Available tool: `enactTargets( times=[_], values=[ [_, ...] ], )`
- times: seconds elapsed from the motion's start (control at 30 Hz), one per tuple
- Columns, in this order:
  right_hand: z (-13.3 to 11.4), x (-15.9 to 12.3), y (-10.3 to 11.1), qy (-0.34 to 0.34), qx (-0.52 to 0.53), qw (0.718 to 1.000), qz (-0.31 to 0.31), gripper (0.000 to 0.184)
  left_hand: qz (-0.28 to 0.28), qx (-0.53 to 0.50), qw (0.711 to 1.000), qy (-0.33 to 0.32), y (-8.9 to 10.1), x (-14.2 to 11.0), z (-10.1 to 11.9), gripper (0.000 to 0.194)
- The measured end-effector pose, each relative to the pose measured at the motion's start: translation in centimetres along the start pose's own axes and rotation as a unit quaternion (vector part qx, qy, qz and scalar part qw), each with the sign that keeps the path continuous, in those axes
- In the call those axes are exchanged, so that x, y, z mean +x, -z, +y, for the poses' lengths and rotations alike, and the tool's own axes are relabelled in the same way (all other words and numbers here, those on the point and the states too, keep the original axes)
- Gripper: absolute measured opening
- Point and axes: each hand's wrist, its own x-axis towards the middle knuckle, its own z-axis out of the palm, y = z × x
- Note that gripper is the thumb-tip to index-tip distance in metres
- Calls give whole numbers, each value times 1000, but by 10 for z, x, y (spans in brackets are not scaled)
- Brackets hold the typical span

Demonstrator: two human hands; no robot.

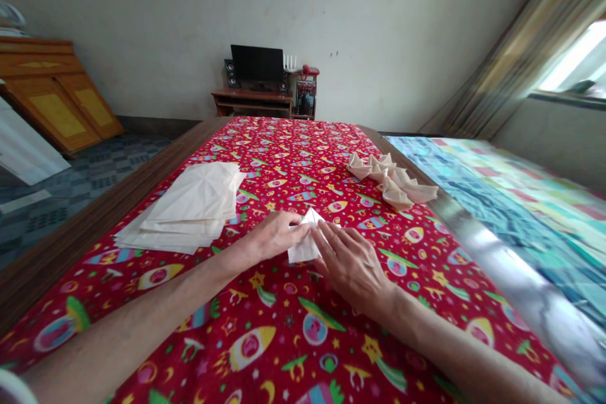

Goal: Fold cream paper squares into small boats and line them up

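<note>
A small folded piece of white paper lies on the red patterned cloth in front of me, its pointed tip facing away. My left hand pinches its left side, thumb resting on the upper layer. From the right, my right hand has its fingers pressed together over the paper, with the thumb tucked at the lower right edge. Those fingers hide much of the right half. Off to the left sits a stack of creased cream paper sheets. Several folded paper pieces with raised points stand in a cluster to the right.
The red cloth covers most of a long table with a dark wooden edge. Alongside on the right is a bed with a colourful sheet. A monitor stands on a desk by the far wall; a wooden cabinet is at left.
</note>
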Motion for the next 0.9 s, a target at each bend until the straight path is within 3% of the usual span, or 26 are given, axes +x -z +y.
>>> enactTargets(
  times=[0.13,0.2,0.27,0.37,0.47,0.5,0.57,0.67,0.9],
  values=[
    [2,9,-1,-31,40,999,3,28,28,-103,994,18,3,-2,-1,46],
    [8,14,0,-100,103,989,32,25,63,-145,987,8,5,-1,-4,48],
    [16,19,1,-202,197,957,72,25,92,-172,981,-23,6,1,-7,45],
    [26,24,-1,-347,384,849,109,35,92,-228,968,-58,-1,6,-11,43],
    [27,25,-4,-412,549,719,108,34,47,-305,949,-61,-13,9,-13,59],
    [26,24,-5,-423,579,689,104,33,38,-324,944,-54,-16,9,-13,61],
    [24,21,-6,-438,605,660,81,35,47,-344,937,-32,-17,10,-14,61],
    [24,18,-5,-428,602,673,22,37,81,-312,946,-18,-10,11,-17,63],
    [44,9,-5,-394,419,814,79,42,27,-98,993,-54,2,16,-32,60]
  ],
)
